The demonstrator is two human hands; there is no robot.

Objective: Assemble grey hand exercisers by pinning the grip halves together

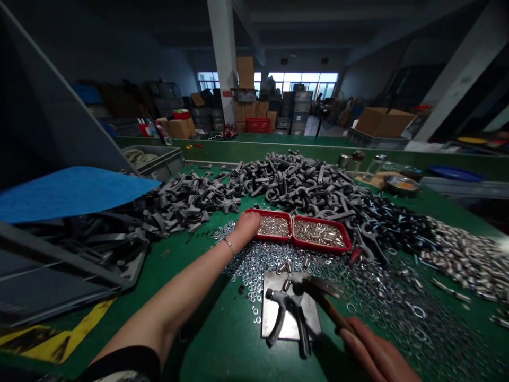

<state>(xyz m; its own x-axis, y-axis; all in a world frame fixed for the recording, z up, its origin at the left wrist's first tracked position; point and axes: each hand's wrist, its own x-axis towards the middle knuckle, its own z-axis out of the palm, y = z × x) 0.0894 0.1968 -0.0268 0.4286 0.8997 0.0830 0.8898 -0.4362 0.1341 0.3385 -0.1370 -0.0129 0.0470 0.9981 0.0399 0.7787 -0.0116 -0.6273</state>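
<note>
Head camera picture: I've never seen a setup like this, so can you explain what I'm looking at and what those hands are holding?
There's no machine here. This one picture comes from a camera worn on a person's head, looking down at their own bare hands over a green workbench. The right hand grips a hammer with a wooden handle. The left hand rests at the edge of a red tray, one of two holding small metal parts. In front lies a metal plate with a dark casting on it. Loose washers are spread around, and grey castings lie heaped behind the trays.
</note>
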